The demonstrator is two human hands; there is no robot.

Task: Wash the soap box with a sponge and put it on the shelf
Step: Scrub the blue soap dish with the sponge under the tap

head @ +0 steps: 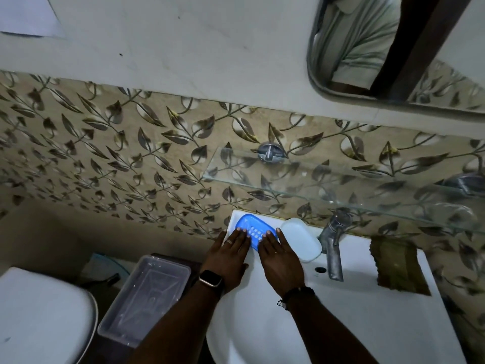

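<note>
Blue soap box (pixel 253 230) lies on sink rim (pixel 367 274), centre of frame, below the glass shelf (pixel 354 195). Left grip (pixel 232 254) and right grip (pixel 280 258): fingers straight and flat, tips resting on the box. White lid (pixel 301 239) just right of it.

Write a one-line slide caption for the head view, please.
The left hand and right hand rest straight fingers on the blue soap box on the sink rim, below the glass shelf.

The white washbasin (pixel 354 298) carries on its back ledge a blue soap box (pixel 253 228) at the left corner, a white lid (pixel 301 239) just beside it, a tap (pixel 333 243) and a brownish sponge (pixel 399 264); a glass shelf (pixel 315 179) hangs above
</note>
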